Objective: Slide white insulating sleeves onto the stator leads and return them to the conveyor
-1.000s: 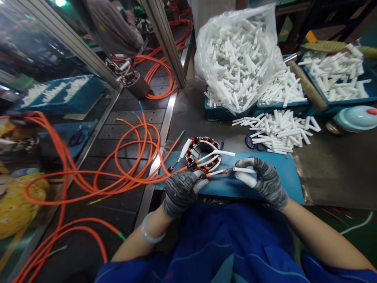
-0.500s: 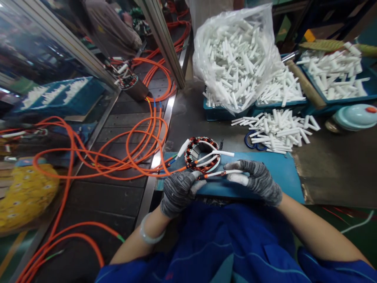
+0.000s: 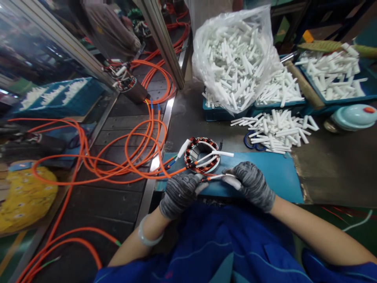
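Note:
A motor stator [image 3: 203,155] with copper windings stands on the blue mat [image 3: 271,177] in front of me. White sleeves [image 3: 222,153] cover some of its leads, and orange cable runs to it from the left. My left hand [image 3: 180,192], in a grey knit glove, pinches a lead at the stator's near edge. My right hand [image 3: 251,182], gloved alike, grips the white sleeve [image 3: 218,177] on that lead between thumb and fingers. The sleeve's far end is hidden by the right fingers.
Loose white sleeves [image 3: 282,131] lie beside blue-handled scissors [image 3: 249,140]. Behind are a plastic bag [image 3: 203,59] of sleeves, blue bins [image 3: 218,114] and a light blue lidded container [image 3: 352,118]. Orange cables [image 3: 129,145] coil across the left conveyor, with another stator [image 3: 132,92]. A person stands beyond the frame post [image 3: 165,43].
My right hand has moved left along the lead with the white sleeve, closer to my left hand. At far left, the cables and a dark part have shifted.

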`<state>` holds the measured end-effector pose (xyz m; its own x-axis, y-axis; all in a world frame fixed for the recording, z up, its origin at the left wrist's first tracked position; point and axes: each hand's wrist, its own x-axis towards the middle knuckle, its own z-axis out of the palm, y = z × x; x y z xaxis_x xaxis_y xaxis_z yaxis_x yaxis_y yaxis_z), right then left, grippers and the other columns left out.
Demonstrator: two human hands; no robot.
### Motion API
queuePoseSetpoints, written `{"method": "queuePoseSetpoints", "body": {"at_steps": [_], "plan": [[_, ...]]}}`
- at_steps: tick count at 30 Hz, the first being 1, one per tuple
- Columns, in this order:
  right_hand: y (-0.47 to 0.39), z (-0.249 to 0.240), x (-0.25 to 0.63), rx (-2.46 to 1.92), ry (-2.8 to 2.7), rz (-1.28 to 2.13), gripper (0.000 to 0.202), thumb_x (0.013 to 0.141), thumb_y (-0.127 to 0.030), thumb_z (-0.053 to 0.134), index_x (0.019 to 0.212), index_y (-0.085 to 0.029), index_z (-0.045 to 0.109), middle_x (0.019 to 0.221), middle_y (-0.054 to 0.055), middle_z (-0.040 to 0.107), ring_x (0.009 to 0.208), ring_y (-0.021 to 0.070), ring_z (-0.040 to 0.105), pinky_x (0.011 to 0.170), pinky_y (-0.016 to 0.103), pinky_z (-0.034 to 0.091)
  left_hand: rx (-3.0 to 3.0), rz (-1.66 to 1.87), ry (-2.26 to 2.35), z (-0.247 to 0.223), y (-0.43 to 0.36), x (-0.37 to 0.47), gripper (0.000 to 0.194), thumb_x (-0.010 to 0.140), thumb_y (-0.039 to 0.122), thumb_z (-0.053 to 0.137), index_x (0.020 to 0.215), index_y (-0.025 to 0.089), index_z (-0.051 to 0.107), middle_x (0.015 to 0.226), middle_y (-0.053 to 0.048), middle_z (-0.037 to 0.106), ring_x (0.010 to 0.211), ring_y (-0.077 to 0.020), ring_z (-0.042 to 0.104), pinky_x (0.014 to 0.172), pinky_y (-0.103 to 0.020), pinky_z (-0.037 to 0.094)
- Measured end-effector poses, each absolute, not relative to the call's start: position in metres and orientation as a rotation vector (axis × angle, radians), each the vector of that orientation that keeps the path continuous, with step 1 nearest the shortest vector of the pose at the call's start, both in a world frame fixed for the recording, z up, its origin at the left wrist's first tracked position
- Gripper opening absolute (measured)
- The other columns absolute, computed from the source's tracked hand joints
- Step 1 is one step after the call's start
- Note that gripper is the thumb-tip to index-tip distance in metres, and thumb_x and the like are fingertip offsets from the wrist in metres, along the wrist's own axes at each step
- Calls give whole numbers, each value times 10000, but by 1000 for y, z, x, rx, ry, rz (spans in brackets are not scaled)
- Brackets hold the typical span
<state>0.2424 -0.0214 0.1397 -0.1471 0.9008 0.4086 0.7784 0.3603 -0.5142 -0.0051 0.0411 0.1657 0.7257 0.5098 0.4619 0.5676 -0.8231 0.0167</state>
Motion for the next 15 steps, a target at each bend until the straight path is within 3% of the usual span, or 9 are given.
{"method": "queuePoseSetpoints", "body": {"at_steps": [4,6,8,12,15], "plan": [[-21,149,250,-1152,-2064,-187,128,975,-190,629,1086,-171,691,851,63,727,817,202,672,834,348,520,-2852,-748,-880,176,43,-6,385,1082,428,453,970,172,719,830,-62,766,652,-180,715,581,-280,547],[-18,154,251,-1125,-2067,-128,119,996,-187,599,1062,-172,697,825,56,732,789,183,679,801,317,526,-2855,-746,-874,177,44,-7,386,1084,427,448,963,177,715,832,-57,767,666,-179,722,595,-280,554],[-14,158,248,-1192,-2037,298,236,1047,-339,534,1018,-192,717,766,40,724,704,162,667,681,274,511,-2844,-735,-852,175,44,-8,376,1083,417,457,940,179,710,837,-57,768,679,-180,726,604,-282,557],[-6,159,233,-1243,-1585,1647,557,1022,-641,402,866,-196,699,542,-8,609,494,134,560,527,249,445,-2869,-692,-768,168,46,-11,328,1075,383,487,949,169,701,852,-62,768,711,-186,731,610,-287,562],[-5,158,220,-1170,-1142,2069,646,978,-721,386,853,-160,682,394,-45,447,374,114,417,460,245,383,-2872,-654,-705,171,47,-14,221,1048,335,550,987,175,689,854,-51,762,764,-191,734,679,-295,578]]}}
